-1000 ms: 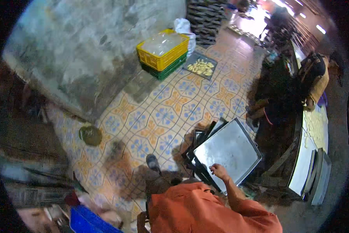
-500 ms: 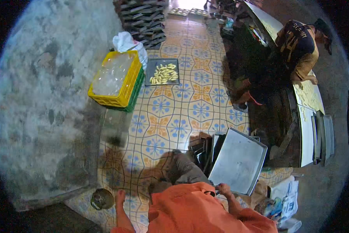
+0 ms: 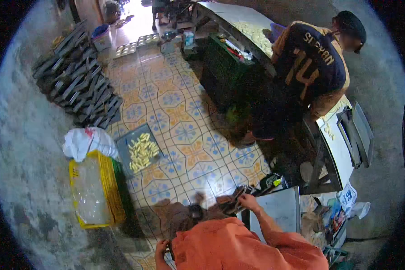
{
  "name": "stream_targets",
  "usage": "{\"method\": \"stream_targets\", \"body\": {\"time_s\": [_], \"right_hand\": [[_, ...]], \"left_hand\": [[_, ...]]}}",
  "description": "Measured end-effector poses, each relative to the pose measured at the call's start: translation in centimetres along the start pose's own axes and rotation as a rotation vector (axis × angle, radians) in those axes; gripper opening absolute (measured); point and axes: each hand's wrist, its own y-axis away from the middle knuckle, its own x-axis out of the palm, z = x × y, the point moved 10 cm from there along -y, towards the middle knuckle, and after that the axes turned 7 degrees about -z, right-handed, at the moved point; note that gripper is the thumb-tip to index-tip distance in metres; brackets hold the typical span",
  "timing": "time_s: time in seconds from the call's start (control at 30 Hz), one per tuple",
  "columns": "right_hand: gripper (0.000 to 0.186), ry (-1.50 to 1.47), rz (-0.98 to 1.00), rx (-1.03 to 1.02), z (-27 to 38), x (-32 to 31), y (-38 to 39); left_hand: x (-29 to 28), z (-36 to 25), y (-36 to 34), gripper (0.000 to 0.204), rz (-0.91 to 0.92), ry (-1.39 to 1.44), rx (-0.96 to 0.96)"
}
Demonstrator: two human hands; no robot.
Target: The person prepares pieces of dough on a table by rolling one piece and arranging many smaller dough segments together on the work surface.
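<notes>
My right hand (image 3: 248,202) is at the upper edge of a dark tray (image 3: 231,202), with its fingers closed on it. The tray stands among several trays leaning together. Beside it and partly under my right forearm is a large silver tray (image 3: 281,211). My left hand (image 3: 163,246) hangs low beside my orange shirt, its fingers curled near a small dark thing too unclear to name. Farther off on the floor lies a dark tray (image 3: 129,137) holding several pale yellow dough pieces (image 3: 143,152).
A yellow crate (image 3: 104,184) with clear plastic stands left, a white sack (image 3: 89,141) behind it. Stacked dark trays (image 3: 83,81) line the wall. At right, a person (image 3: 308,63) bends over a long table (image 3: 339,155) with dough. Bags (image 3: 330,216) lie near my right arm.
My view has turned right and shifted forward. My right hand has moved from the silver tray's near corner to the dark tray's edge. My left hand has drawn in beside my shirt.
</notes>
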Motion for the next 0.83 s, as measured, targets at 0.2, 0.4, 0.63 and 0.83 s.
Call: {"method": "stream_targets", "body": {"time_s": [0.2,0.4,0.63,0.83], "right_hand": [[0.044,0.151,0.174,0.023,14.2,-1.5,-16.3],[0.047,0.398,0.272,0.075,13.6,2.6,-27.0],[0.042,0.125,0.036,0.145,19.2,-8.8,-42.9],[0.041,-0.055,-0.482,0.104,31.1,-27.5,-64.0]], "left_hand": [[-2.1,-12.8,-7.1,0.054,-0.028,0.119,-0.03],[-6.3,-29.1,-20.8,0.04,0.053,-0.219,-0.105],[-5.8,-74.3,-27.2,0.041,-0.095,-0.252,0.371],[-1.5,-100.6,-36.3,0.042,0.018,-0.39,0.759]]}}
